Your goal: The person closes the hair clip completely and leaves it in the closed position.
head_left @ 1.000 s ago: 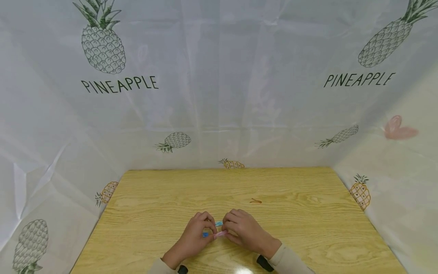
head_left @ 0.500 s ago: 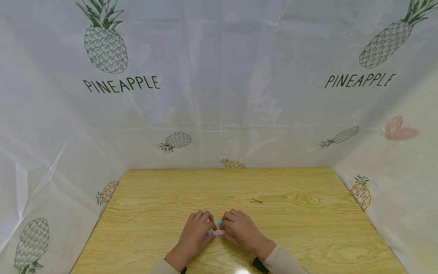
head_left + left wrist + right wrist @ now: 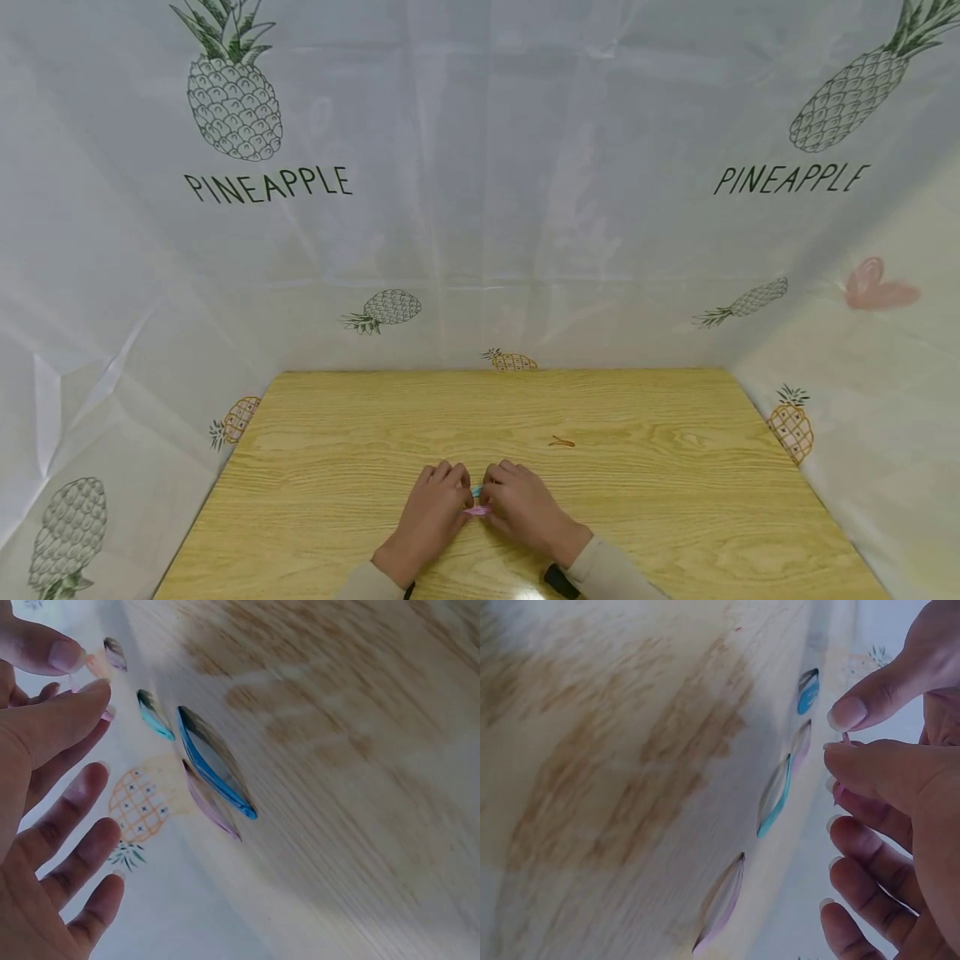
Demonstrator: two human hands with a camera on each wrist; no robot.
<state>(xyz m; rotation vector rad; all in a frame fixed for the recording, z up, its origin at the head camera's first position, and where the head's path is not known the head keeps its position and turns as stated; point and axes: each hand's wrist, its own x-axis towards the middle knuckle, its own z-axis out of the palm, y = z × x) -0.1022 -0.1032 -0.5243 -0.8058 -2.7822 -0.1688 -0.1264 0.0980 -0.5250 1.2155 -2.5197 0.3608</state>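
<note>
Between my two hands is a small slim pink piece (image 3: 476,510), perhaps a hair clip; its kind is largely hidden by the fingers. My left hand (image 3: 435,512) pinches one end with thumb and forefinger, its other fingers spread loosely in the left wrist view. At the other end, the thumb and forefinger of my right hand (image 3: 527,510) pinch it too. Beneath the hands on the table lie similar slim, pointed pieces: a blue one (image 3: 217,780), a teal one (image 3: 778,799) and pinkish ones, such as the pink-purple piece (image 3: 724,911).
An orange-brown forked or looped piece (image 3: 561,442) lies farther back on the wood-grain table (image 3: 337,433), right of centre. White sheeting (image 3: 480,208) printed with pineapples encloses the table at the back and both sides.
My hands have drawn slightly closer together around the pink piece, the right moving a little left. The blue piece, seen earlier beside my left hand in the head view, is now covered.
</note>
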